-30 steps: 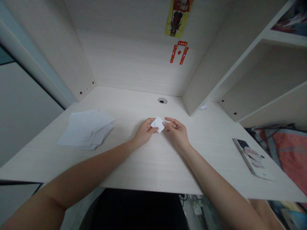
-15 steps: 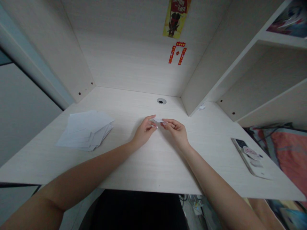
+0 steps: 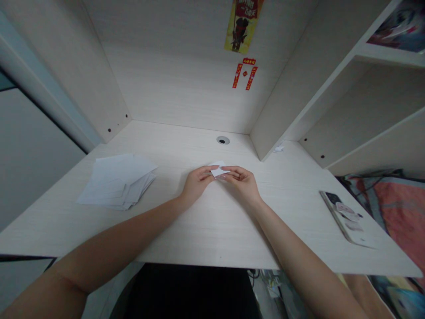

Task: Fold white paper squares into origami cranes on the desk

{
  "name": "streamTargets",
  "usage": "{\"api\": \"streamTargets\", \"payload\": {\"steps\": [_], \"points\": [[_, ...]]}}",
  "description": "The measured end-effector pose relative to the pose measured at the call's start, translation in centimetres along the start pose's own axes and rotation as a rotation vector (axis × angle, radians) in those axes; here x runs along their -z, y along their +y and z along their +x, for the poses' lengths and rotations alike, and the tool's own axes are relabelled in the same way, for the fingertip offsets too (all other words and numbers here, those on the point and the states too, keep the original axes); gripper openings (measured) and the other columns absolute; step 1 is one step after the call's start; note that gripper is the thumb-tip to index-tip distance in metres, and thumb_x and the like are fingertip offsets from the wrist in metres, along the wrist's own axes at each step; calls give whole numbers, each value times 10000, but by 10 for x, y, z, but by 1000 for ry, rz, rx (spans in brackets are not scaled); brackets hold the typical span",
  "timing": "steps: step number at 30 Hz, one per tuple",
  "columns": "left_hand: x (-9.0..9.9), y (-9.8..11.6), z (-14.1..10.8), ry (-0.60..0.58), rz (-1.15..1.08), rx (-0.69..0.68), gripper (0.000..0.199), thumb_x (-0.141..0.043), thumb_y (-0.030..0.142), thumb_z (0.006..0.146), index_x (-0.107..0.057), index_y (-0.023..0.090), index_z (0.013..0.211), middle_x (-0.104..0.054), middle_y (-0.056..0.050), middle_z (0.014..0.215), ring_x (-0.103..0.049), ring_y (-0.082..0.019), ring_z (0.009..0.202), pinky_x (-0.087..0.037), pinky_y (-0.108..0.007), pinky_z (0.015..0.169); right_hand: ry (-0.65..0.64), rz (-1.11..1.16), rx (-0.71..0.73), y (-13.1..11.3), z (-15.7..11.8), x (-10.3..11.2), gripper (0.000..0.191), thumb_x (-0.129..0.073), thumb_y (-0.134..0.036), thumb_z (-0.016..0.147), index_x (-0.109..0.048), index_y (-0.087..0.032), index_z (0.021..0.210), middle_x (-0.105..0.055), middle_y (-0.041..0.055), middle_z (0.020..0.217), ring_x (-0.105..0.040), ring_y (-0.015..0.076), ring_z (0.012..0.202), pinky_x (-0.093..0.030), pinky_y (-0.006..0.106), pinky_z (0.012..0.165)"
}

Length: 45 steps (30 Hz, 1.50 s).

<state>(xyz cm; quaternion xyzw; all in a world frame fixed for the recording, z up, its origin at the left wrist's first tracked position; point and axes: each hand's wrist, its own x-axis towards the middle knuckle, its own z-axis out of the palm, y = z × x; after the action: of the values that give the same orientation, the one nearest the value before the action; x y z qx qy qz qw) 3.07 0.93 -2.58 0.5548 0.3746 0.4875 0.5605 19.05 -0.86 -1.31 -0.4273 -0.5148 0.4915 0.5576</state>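
Observation:
Between my two hands is a small folded piece of white paper, held just above the middle of the desk. My left hand pinches its left side between thumb and fingers. On the right side, my right hand grips it the same way, thumb below and index finger on top. The fingertips of both hands nearly meet at the lower edge of the paper. Parts of the paper are hidden behind the fingers.
A loose stack of white paper sheets lies on the left of the desk. Toward the right edge rests a phone. A round cable hole is near the back panel, and an upright divider stands right of it.
My left hand has closed onto the paper's left side, where its thumb and finger were apart before. The paper has turned, showing more of its face. The hands are closer together.

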Motion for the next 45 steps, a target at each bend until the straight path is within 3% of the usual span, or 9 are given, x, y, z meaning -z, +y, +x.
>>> {"api": "streamTargets", "payload": {"steps": [10, 17, 30, 38, 45], "points": [[-2, 1, -1, 86, -21, 12, 278, -667, 218, 691, -702, 171, 964, -701, -57, 1023, -641, -195, 927, -457, -320, 893, 17, -89, 21, 5, 2, 3, 249, -756, -331, 625, -701, -188, 821, -730, 53, 830, -678, 196, 780, -516, 314, 758], [-2, 2, -1, 99, 33, -14, 244, -674, 329, 710, -727, 193, 905, -717, -43, 961, -641, -204, 897, -473, -327, 858, 75, -81, 13, 3, 2, 0, 211, -735, -374, 645, -704, -189, 741, -726, 44, 765, -660, 175, 707, -504, 304, 707], [-3, 5, -1, 90, -91, 23, 218, -717, 319, 666, -705, 160, 815, -719, -49, 860, -641, -151, 786, -488, -275, 761, 134, -42, 11, 6, 0, -5, 202, -760, -349, 619, -708, -199, 743, -727, 34, 743, -655, 162, 670, -496, 300, 694], [-3, 3, -1, 89, -90, 24, 261, -714, 358, 662, -661, 151, 813, -708, -54, 810, -647, -161, 775, -491, -282, 723, 123, 51, -33, 8, 1, -5, 231, -742, -371, 639, -700, -201, 789, -723, 29, 745, -661, 161, 701, -512, 312, 736], [-4, 7, -3, 78, -87, 6, 250, -699, 352, 682, -579, 162, 793, -705, -38, 784, -655, -152, 758, -478, -269, 711, 150, 28, 15, 7, -1, -6, 284, -734, -367, 651, -686, -213, 885, -726, 27, 788, -669, 167, 728, -515, 323, 757]]}}
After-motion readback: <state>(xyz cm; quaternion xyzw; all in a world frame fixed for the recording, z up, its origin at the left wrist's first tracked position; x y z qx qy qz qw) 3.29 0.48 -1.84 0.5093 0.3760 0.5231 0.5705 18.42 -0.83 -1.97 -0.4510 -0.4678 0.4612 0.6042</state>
